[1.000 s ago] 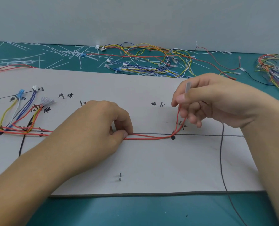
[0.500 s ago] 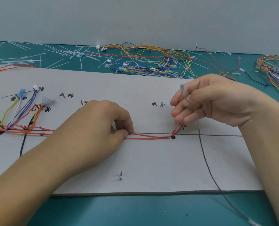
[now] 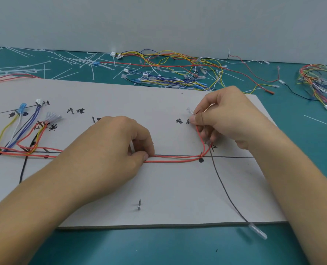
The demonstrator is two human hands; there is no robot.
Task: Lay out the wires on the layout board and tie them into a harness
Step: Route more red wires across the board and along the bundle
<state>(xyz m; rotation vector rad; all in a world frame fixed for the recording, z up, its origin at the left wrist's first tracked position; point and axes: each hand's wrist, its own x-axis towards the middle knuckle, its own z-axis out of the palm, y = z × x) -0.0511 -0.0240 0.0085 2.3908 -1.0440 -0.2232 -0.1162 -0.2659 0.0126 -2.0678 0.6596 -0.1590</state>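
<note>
Hands in view: two.

Left hand [image 3: 116, 148], centre of frame: thumb and forefinger closed in a pinch on the red wires [image 3: 174, 160], pressed down onto the layout board [image 3: 178, 188].

Right hand [image 3: 229, 117], right of centre: thumb and forefinger tips closed on the clear terminal [image 3: 189, 110] at the upper end of the dark wire [image 3: 225, 190]; remaining fingers curled over the upturned ends of the red wires.

Red wires between the hands: two, side by side along the drawn horizontal line [image 3: 235, 157], bent upward beside the black dot [image 3: 201, 160].

Dark wire: one, from the right hand across the board to its lower right edge, ending in a second clear terminal [image 3: 257, 231] over the teal table [image 3: 159, 249].

Short metal pins [image 3: 139, 202], lower centre of the board: two, close together.

Routed wires [image 3: 25, 134], left of the board: yellow, white, blue, red; count not determinable.

Writing on the board: handwritten Chinese characters. Legible: 棕 [image 3: 179, 121] beside the right hand, 黄 [image 3: 53, 127] and 白 [image 3: 25, 113] at the left. Others partly covered.

Upper left of frame: loose white cable ties [image 3: 44, 62], too tangled to count. Upper centre: one heap of loose wires [image 3: 170, 73]. Upper right: one further bundle [image 3: 319, 83].
</note>
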